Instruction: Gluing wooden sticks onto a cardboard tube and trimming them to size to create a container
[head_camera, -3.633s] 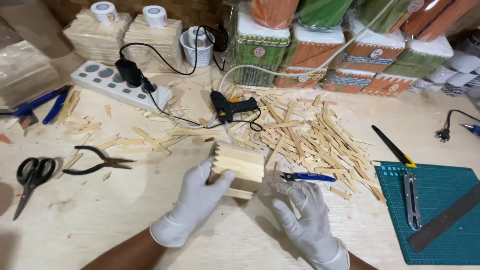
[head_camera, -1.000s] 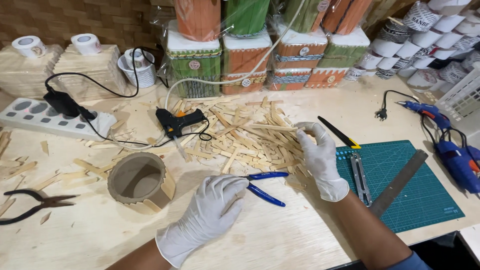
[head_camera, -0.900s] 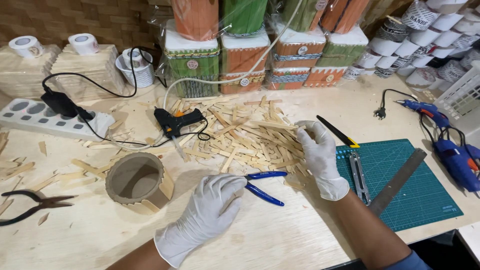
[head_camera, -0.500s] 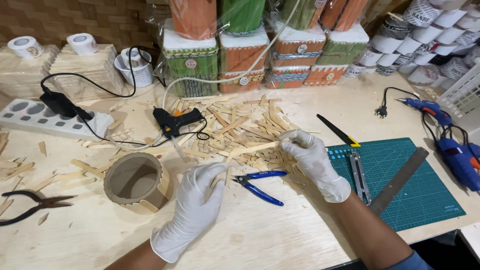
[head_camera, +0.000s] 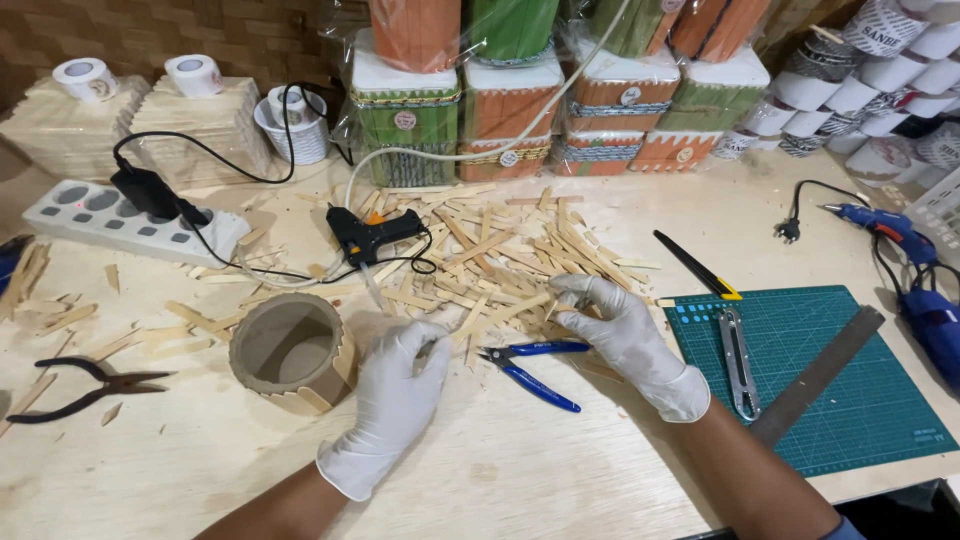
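My right hand (head_camera: 625, 340), in a white glove, pinches one end of a thin wooden stick (head_camera: 512, 310) at the near edge of a pile of sticks (head_camera: 510, 245). My left hand (head_camera: 400, 395), also gloved, hovers with fingers apart next to the stick's other end and holds nothing. Blue-handled cutters (head_camera: 532, 368) lie on the table between my hands. Left of my left hand a round cardboard ring (head_camera: 288, 352) lies with sticks glued along its outside. A black glue gun (head_camera: 368, 232) rests behind it.
A white power strip (head_camera: 95, 208) and black pliers (head_camera: 90, 385) lie to the left. On the right are a green cutting mat (head_camera: 830, 400), a metal ruler (head_camera: 815, 375), a utility knife (head_camera: 697, 265) and blue tools (head_camera: 895, 235). Decorated boxes (head_camera: 520, 110) line the back.
The ring now lies at the left instead of in my hands. My right hand lifted a stick from the pile and drew it toward me. My left hand moved up past the cutters.
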